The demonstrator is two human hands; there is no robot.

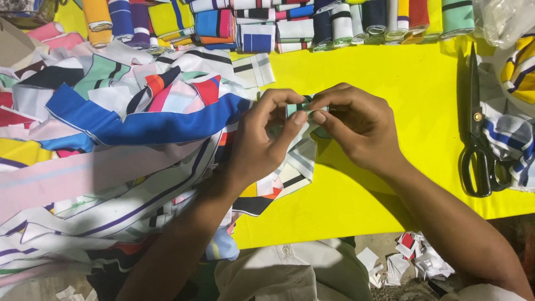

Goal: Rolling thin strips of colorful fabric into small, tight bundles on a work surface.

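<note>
Bright yellow bench (390, 83), smooth and matte, spread wide under everything

Along the far edge, a row of tightly rolled fabric strips (290, 25), striped in blue, white, orange, green and purple, packed side by side

At left, a loose heap of flat striped fabric strips (128, 128), soft and rumpled, blue, pink, white and red bands overlapping and spilling off the near edge

At centre, left hand (262, 139) and right hand (356, 131) meeting fingertip to fingertip over the right edge of the heap; both in a closed pinch grip on a small rolled strip (304, 107), white with green and dark stripes, its loose tail hanging down between the palms toward the bench

At right, black scissors (478, 134), long blades shut and pointing far, looped handles near, lying flat on the yellow surface just beside a crumpled bundle of blue-and-white striped cloth (512, 136)

At the far right corner, a clear crinkled plastic bag (504, 22), contents too unclear to tell

Below the near edge at right, small white and red fabric scraps (409, 256) scattered on the floor
</note>
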